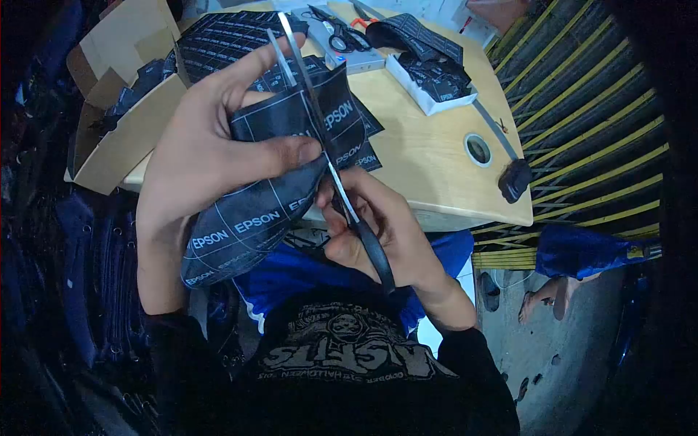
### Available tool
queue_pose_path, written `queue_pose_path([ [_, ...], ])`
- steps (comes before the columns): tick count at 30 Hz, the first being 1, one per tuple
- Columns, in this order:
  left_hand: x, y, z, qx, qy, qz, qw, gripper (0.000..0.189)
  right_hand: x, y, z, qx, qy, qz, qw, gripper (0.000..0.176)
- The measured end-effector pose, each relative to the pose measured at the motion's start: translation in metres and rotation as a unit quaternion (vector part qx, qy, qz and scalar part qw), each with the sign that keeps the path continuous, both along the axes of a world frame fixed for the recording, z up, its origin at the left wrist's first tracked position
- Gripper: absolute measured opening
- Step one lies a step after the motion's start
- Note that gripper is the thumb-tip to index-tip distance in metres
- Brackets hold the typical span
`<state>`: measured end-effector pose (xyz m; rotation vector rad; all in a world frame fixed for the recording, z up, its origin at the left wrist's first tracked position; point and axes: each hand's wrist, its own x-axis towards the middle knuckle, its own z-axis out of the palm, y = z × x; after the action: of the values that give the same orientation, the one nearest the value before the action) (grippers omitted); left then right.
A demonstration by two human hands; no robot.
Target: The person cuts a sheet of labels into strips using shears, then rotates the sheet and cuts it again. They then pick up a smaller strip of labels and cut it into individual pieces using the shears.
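Observation:
Black fabric (254,218) printed with white EPSON lettering and thin white lines hangs from my left hand (211,138), whose thumb presses on its front while the other fingers lie behind it. My right hand (385,225) is closed round the black handles of large scissors (327,156). Their long blades point up and to the left, one passing in front of the fabric beside my left thumb. The blade tips stand apart near my left fingertips. More of the printed fabric lies on the wooden table just behind.
An open cardboard box (138,138) stands at the left. On the table (414,167) are a white box (436,102) of black pieces, other scissors (345,36) and a dark object at the right corner. Beyond is a yellow-slatted gate (582,123); another person's foot (534,301) shows lower right.

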<state>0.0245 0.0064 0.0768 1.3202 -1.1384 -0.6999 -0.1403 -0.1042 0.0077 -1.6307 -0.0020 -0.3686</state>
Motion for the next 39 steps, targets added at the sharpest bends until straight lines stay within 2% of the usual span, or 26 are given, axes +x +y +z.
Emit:
queue_pose_path([
  [3,-0.002,-0.002,-0.001,-0.021,-0.02,0.004,1.0,0.072,-0.003,0.0,0.003,0.037,0.036,0.008,0.999,0.051],
  [5,-0.003,-0.004,-0.002,-0.025,0.02,0.04,0.999,0.065,-0.003,0.0,0.0,0.051,0.018,-0.002,0.999,0.051],
  [6,-0.003,-0.002,-0.001,-0.012,0.033,0.031,0.999,0.048,-0.003,-0.001,0.0,0.051,0.017,-0.004,0.999,0.051],
  [7,-0.001,-0.002,-0.002,-0.012,0.033,0.03,0.999,0.048,-0.003,-0.002,-0.001,0.038,0.02,-0.006,0.999,0.051],
  [10,0.0,-0.002,-0.007,-0.012,0.03,0.078,0.996,0.015,-0.003,-0.002,0.002,0.023,0.035,-0.012,0.999,0.051],
  [19,0.004,0.0,-0.005,0.013,0.022,0.042,0.999,0.009,0.0,-0.002,-0.002,0.031,0.044,0.004,0.999,0.05],
  [21,0.004,0.0,-0.005,0.014,0.014,0.043,0.999,0.009,0.003,0.0,-0.006,0.0,-0.033,-0.021,0.999,0.046],
  [22,0.004,0.0,-0.005,0.015,0.005,0.045,0.999,0.009,0.002,-0.001,-0.005,0.0,-0.033,-0.02,0.999,0.046],
  [24,0.004,-0.001,-0.004,0.017,0.008,0.049,0.999,0.009,0.001,-0.004,-0.003,-0.02,0.009,-0.014,1.0,0.045],
  [31,0.005,-0.006,-0.006,0.029,0.027,0.048,0.998,0.008,0.004,-0.001,-0.001,-0.008,-0.017,-0.017,1.0,0.04],
  [33,0.006,-0.009,-0.007,0.03,0.026,0.041,0.998,0.007,0.004,0.0,0.0,0.02,0.001,-0.023,1.0,0.046],
  [39,0.014,-0.019,-0.01,0.052,0.04,0.05,0.997,0.008,0.006,-0.003,0.006,0.037,0.048,-0.028,0.998,0.043],
])
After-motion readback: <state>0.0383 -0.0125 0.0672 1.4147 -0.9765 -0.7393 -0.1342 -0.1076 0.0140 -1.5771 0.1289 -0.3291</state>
